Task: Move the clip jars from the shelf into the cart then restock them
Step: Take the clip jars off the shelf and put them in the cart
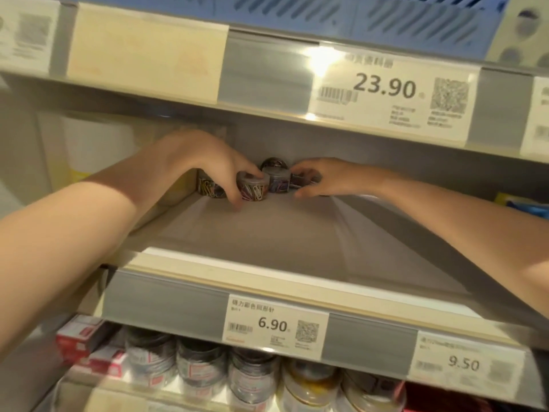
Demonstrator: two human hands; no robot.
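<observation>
both arms reach deep to the shelf's (pixel 267 242) back edge. the left hand (pixel 205 162) curls its fingers round a clip jar (pixel 252 188); the right hand (pixel 320 176) seems to pinch another jar (pixel 303 178), blurred, more jars (pixel 279 179) between them.

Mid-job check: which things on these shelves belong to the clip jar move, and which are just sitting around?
Job:
clip jars at the shelf's back
left hand on a jar
right hand on a jar
grey shelf

Just there:
6.90 tag
23.90 tag
jars below
red boxes
blue basket
</observation>
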